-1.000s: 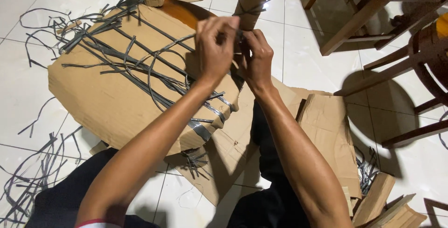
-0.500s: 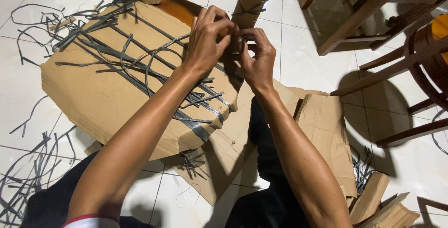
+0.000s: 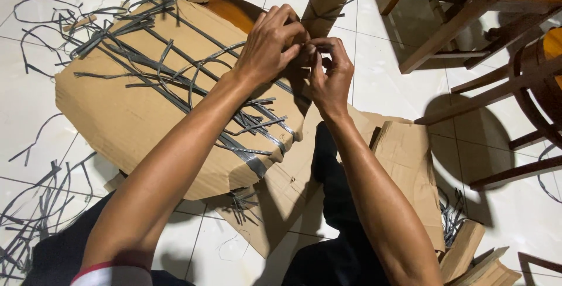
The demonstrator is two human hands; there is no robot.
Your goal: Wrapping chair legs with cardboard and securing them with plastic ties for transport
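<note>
Fingertips of the left hand [image 3: 270, 43] and right hand [image 3: 332, 75] pinch a grey strap [image 3: 175, 84] end together above the cardboard-wrapped bundle [image 3: 134, 122]. Best keep the strap taut, pulling close against the cardboard just beneath both hands.

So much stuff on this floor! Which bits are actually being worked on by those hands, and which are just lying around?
Being worked on:
- left hand and right hand, fingers pinched together on something too small to make out
- cardboard-wrapped piece bound with grey straps
- wrapped leg just behind the hands

Lying about:
- loose strap offcuts
- torn cardboard sheet
- wooden chairs
</note>
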